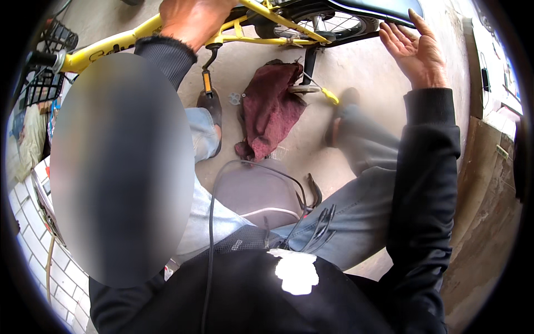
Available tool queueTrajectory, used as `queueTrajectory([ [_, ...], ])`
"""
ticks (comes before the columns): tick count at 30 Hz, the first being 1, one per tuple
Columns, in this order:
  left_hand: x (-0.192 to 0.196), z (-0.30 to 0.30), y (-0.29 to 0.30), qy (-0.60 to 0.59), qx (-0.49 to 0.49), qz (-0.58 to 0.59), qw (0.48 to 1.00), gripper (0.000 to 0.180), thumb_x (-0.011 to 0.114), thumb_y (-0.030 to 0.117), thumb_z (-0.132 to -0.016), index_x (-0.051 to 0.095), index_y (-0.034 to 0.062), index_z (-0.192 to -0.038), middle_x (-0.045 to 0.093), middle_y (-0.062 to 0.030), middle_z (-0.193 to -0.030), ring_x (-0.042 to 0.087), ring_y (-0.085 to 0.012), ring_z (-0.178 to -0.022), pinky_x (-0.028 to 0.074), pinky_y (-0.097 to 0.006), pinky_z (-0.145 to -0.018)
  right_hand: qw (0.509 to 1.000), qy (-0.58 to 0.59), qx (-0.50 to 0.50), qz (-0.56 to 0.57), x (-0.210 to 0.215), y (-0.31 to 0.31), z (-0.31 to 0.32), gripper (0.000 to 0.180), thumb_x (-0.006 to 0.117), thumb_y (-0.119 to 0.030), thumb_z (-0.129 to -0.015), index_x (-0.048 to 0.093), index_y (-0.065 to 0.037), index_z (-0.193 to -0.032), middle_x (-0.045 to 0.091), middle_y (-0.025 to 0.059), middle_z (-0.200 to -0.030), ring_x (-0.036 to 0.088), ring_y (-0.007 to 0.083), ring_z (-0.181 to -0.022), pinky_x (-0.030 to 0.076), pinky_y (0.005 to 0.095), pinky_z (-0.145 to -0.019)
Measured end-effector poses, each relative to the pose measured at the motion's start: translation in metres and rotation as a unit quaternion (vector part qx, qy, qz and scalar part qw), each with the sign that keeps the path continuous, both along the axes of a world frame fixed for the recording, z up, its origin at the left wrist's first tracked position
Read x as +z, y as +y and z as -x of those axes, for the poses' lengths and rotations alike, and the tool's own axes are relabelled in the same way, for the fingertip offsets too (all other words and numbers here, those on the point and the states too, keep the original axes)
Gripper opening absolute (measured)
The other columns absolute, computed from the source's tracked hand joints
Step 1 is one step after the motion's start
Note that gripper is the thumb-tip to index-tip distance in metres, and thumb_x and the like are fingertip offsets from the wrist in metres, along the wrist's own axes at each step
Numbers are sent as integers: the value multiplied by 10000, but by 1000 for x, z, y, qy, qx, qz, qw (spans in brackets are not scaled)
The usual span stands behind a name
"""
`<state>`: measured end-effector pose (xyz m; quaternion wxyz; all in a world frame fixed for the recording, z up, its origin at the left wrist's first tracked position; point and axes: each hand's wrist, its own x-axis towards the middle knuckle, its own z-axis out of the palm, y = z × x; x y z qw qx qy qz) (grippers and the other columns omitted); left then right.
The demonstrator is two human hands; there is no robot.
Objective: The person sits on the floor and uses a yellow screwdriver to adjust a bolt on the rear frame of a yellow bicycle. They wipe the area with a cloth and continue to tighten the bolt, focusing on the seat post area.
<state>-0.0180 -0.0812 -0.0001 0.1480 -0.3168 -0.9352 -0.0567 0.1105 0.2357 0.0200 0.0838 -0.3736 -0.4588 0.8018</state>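
Grey concrete floor point(356, 72) fills the upper part of the view, with white tiled surface at the lower left and a brown worn slab at the right edge. Across the top lies a yellow bicycle point(111, 44), its frame tubes painted bright yellow, with a black wire basket point(53, 39) at the left end, a black seat point(378, 8) at the right end, and a spoked wheel point(334, 23) behind the frame. A black crank with an orange-reflector pedal point(207, 82) hangs below the frame. The left hand point(192, 19) is closed over the yellow frame tube, back of the hand toward the camera. The right hand point(417, 50) is open, fingers extended, fingertips touching the underside edge of the seat; it grips nothing. A dark red cloth point(270, 108) lies crumpled on the floor beneath the frame, between the person's two feet.
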Motion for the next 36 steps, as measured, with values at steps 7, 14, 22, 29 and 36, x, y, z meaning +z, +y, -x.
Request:
queueTrajectory([
  [7, -25, 34, -16, -179, 40, 47, 982, 401, 692, 396, -755, 702, 96, -1021, 700, -132, -918, 669, -294, -880, 528, -380, -762, 979, -169, -62, -100, 5, -8, 16, 481, 557, -410, -914, 493, 14, -1131, 608, 129, -1004, 631, 269, -901, 534, 359, -677],
  [14, -26, 33, -11, -203, 31, 21, 978, 368, 719, 393, -743, 713, 139, -1010, 708, -81, -917, 670, -276, -859, 511, -377, -762, 920, -157, -53, -355, -27, 70, 12, 745, 683, -493, -825, 459, 13, -1323, 479, 251, -1313, 467, 376, -1232, 339, 516, -1063],
  [22, -30, 35, -17, -182, -3, -54, 982, 367, 728, 410, -745, 699, 144, -997, 700, -75, -870, 667, -289, -812, 510, -384, -737, 985, -5, -173, -3, -8, 46, 45, 417, 537, -245, -963, 442, 37, -1255, 625, 187, -1119, 611, 305, -1060, 447, 506, -1011],
  [29, 14, 44, -17, -184, 67, -155, 968, 353, 743, 276, -685, 668, 10, -904, 672, -189, -828, 648, -356, -813, 497, -420, -715, 970, 210, -29, -122, 55, -2, 45, 257, 524, -260, -956, 588, -38, -1069, 649, 65, -862, 632, 191, -803, 547, 352, -677],
  [36, 8, 48, 0, -105, 68, -129, 984, 352, 754, 298, -643, 639, 10, -810, 640, -184, -749, 629, -366, -755, 491, -433, -679, 946, 309, 5, -103, 32, 35, 54, 222, 558, -104, -931, 544, -39, -1143, 628, 95, -974, 627, 213, -840, 562, 381, -764],
])
